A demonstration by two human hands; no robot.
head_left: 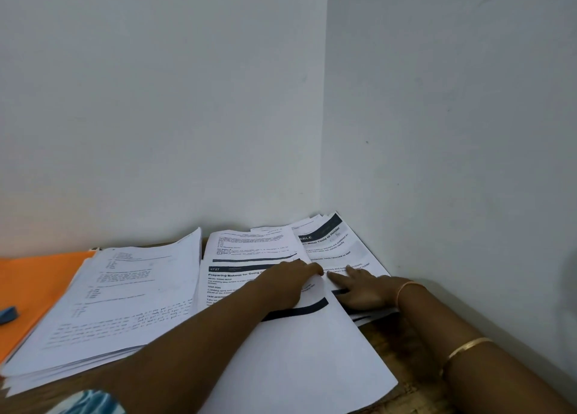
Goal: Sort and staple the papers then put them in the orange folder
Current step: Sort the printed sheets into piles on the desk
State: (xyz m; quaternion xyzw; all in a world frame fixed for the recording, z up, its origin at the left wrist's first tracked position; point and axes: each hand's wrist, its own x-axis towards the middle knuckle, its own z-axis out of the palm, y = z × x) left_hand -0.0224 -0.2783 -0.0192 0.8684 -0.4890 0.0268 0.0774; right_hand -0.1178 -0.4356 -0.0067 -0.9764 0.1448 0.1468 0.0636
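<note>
A loose spread of printed papers [249, 251] lies in the table's corner. My left hand [287, 284] reaches across it and pinches the top edge of a sheet with a black band [306, 351], which curls up toward me. My right hand [365, 290] rests flat on the papers beneath that sheet, index finger stretched out to the left, close to my left fingertips. A thick stack of printed papers [118, 304] sits to the left. The orange folder [34, 285] lies under that stack's left side, at the left edge of view.
A small blue object [7, 315] rests on the folder at the far left; what it is I cannot tell. Grey walls meet in a corner [323, 195] right behind the papers. The wooden table [390, 335] shows at the right, beside my right forearm.
</note>
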